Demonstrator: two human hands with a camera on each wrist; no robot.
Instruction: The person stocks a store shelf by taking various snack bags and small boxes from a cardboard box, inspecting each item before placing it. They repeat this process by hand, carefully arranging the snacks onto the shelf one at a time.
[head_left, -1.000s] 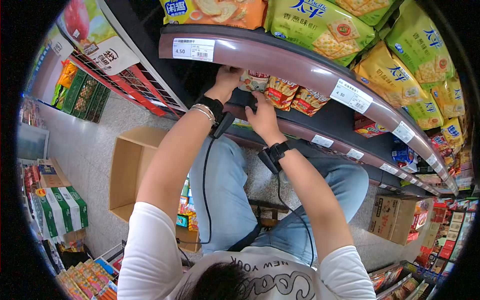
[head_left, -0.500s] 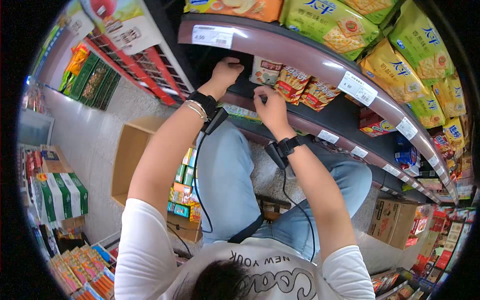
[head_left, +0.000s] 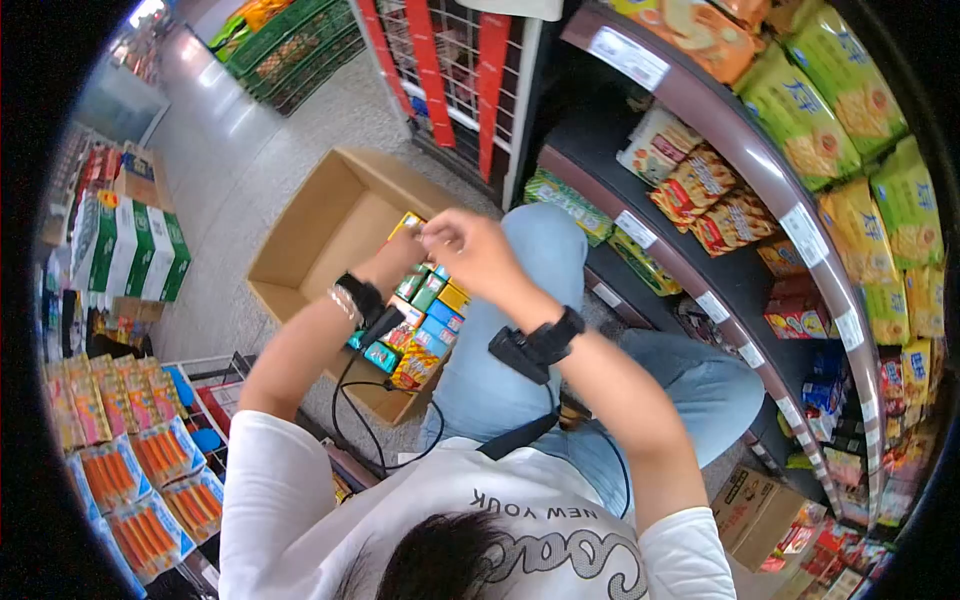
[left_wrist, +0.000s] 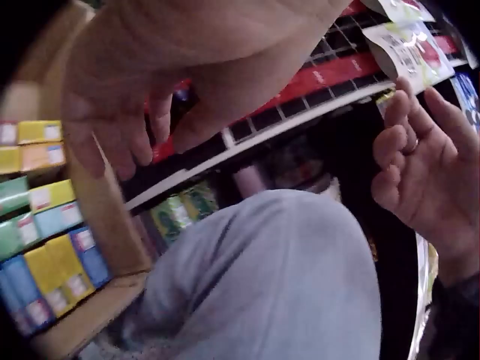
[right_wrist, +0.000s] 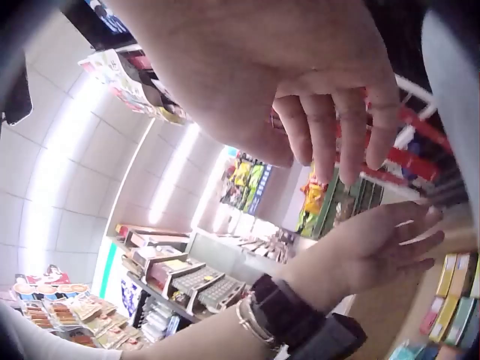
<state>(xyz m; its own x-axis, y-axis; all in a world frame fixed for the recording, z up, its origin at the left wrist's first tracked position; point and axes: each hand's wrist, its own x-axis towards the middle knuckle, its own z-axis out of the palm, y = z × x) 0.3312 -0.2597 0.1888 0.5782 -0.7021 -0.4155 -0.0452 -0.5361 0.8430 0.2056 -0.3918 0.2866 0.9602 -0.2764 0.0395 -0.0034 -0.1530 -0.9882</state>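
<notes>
A: Quick status pls. Hands?

B: Both look empty from my end. L hand is above the cardboard box as head cam sees it, fingers hanging loose. R hand is just beside it, fingers relaxed & a bit bent, gripping nothing I can see. Head cam's blurry there, but the wrist views back me up.

A: OK. Where's the box, & why there?

B: On the floor by the L leg, flaps apart, far end bare. Prob. parked there so a seated person reaches box & shelf w/o getting up.

A: Contents?

B: Small packs, mostly yellow, green & blue, in tight rows at one end. I'd guess they're packed edge to edge to save space & stay put.

A: And the shelf?

B: White bag sits next to red bags, leaning in a row, fronts out, presumably so shoppers can read them. Price labels run along the shelf edges, likely for the same reason. Neither hand's touching any of that rn.
</notes>
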